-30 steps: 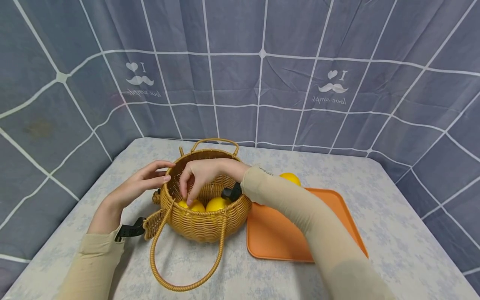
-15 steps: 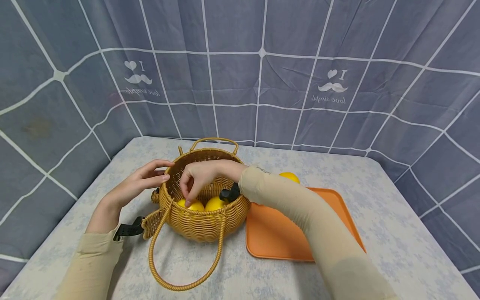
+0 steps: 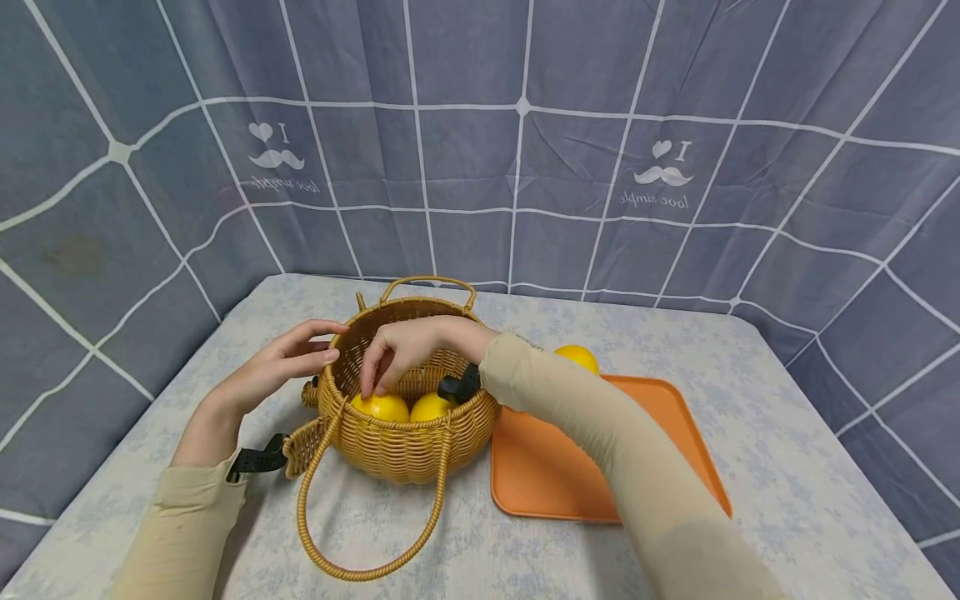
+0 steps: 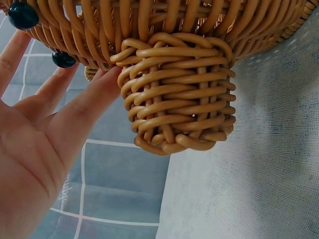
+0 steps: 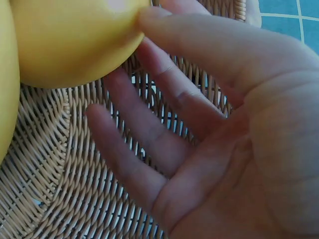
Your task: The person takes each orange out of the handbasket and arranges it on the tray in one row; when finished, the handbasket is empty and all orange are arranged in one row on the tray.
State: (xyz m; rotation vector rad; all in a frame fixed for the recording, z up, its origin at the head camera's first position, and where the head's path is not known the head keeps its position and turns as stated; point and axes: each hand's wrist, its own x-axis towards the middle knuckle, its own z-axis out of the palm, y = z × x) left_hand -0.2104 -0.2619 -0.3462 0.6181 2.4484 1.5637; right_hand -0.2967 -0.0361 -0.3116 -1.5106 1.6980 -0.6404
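Yellow fruit [image 3: 381,407] inside a round wicker basket [image 3: 405,457], near the front wall, with the right hand [image 3: 401,350] above it. The thumb and fingertips of that hand touch the fruit; the right wrist view shows the thumb tip at its edge, with the other fingers spread and gently curved over the weave. Whether they pinch the fruit or merely rest against it cannot be told. A second yellow fruit [image 3: 430,408] lies just beside the first, partly covered by a black wrist device [image 3: 459,387].

The left hand [image 3: 258,377], well apart from the fruit, rests extended fingers and thumb against the basket's left rim, without closing round it. The left wrist view shows a woven tab [image 4: 179,94] projecting from the wall and dark beads [image 4: 22,15] near the fingers.

A front handle [image 3: 360,575] hangs toward the viewer; a rear handle [image 3: 429,278] stands upright. To the right lies an orange tray [image 3: 555,467], partly hidden by the right sleeve [image 3: 600,425]. A third yellow fruit [image 3: 577,357] shows beyond the sleeve. A pale patterned tabletop [image 3: 465,550] meets a blue-grey gridded curtain [image 3: 480,167].
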